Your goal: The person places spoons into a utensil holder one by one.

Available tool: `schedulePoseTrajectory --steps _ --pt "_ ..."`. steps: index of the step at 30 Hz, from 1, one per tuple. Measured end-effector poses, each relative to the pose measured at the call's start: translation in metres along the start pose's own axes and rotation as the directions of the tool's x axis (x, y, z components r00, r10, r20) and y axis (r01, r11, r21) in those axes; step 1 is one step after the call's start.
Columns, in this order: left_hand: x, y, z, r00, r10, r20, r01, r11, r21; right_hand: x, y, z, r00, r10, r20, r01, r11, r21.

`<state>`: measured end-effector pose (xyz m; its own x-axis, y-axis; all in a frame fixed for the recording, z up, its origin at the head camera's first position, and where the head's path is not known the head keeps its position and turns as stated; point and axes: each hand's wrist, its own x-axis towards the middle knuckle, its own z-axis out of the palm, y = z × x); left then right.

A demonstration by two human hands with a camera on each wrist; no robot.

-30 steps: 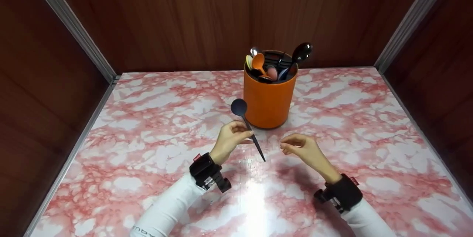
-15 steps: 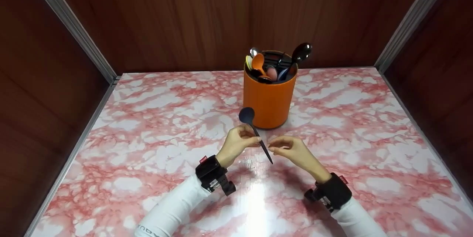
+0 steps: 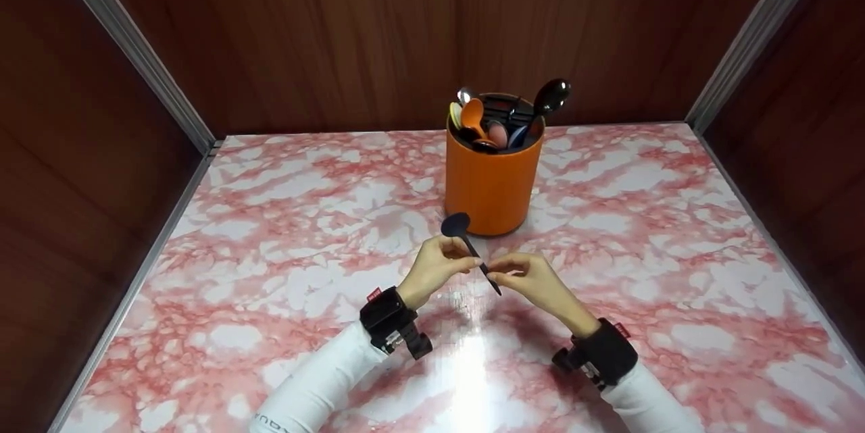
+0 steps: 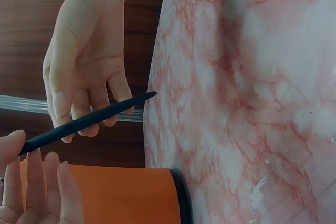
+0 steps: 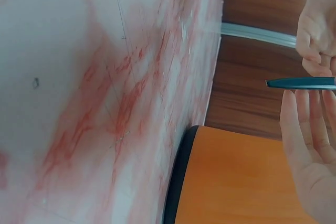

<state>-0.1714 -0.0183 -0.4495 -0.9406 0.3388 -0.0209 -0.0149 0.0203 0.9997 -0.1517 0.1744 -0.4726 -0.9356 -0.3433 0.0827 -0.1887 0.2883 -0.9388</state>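
Note:
A black spoon [image 3: 456, 224] with a round bowl and a slim, tapering handle is held in the air, in front of the orange utensil holder [image 3: 492, 193]. My left hand [image 3: 436, 265] pinches its handle between thumb and fingers, below the bowl. Nearer the tip, the thumb and forefinger of my right hand [image 3: 534, 281] meet the handle [image 4: 89, 120] and pinch it. The pointed end sticks out past these fingers. In the right wrist view only the tip end of the handle [image 5: 302, 83] shows, and the bowl is out of frame.
Several spoons stand in the holder, among them an orange spoon [image 3: 473, 112] and a glossy black spoon [image 3: 553, 95] leaning out to the right. The pink-and-white marbled tabletop [image 3: 304, 217] is enclosed by dark wood panels [image 3: 378, 34] with metal edging.
My left hand has brought the spoon to the right and a little nearer. My right hand has moved left and taken the lower handle. The utensil holder has stayed put.

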Motion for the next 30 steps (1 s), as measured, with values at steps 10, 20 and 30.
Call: schedulePoseTrajectory --steps 10,20,30 --pt "-0.01 0.016 0.004 1.0 0.02 0.018 -0.021 0.998 0.063 0.002 0.004 0.003 1.0 -0.014 0.001 0.014 1.0 -0.028" --pt "-0.016 0.025 0.004 0.999 0.049 0.023 -0.051 0.995 0.088 0.0 0.002 0.003 0.998 -0.065 0.017 0.066 0.998 -0.021" --pt "-0.007 -0.004 -0.006 0.998 0.054 0.012 -0.054 0.996 0.07 0.0 -0.002 -0.002 0.998 -0.052 -0.02 0.052 0.999 -0.002"
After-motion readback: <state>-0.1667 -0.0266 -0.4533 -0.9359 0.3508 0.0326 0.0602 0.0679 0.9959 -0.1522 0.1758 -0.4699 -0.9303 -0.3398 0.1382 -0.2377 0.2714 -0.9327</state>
